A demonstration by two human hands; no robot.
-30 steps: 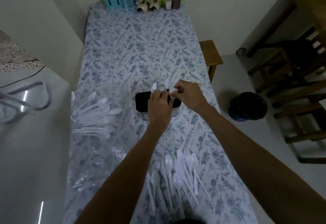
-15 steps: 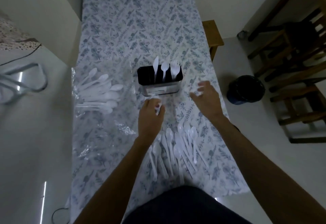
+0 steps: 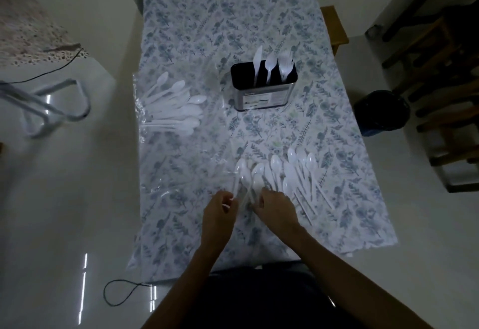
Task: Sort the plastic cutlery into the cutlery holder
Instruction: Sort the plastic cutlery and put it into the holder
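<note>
Head view: flowered table (image 3: 233,17) carries the cutlery holder (image 3: 263,92), a knife, spoon and fork standing inside; nearer than it, the spoon pile (image 3: 285,173), where left hand (image 3: 219,216) pinches a handle and right hand (image 3: 277,210) curls on handles, grip unclear

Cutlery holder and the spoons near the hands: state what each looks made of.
Cutlery holder: seemingly brushed metal wall, going by its dull grey sheen, with a black inside and a printed label. Spoons near the hands: white plastic, thin and slightly translucent, glossy where light catches the bowls.
</note>
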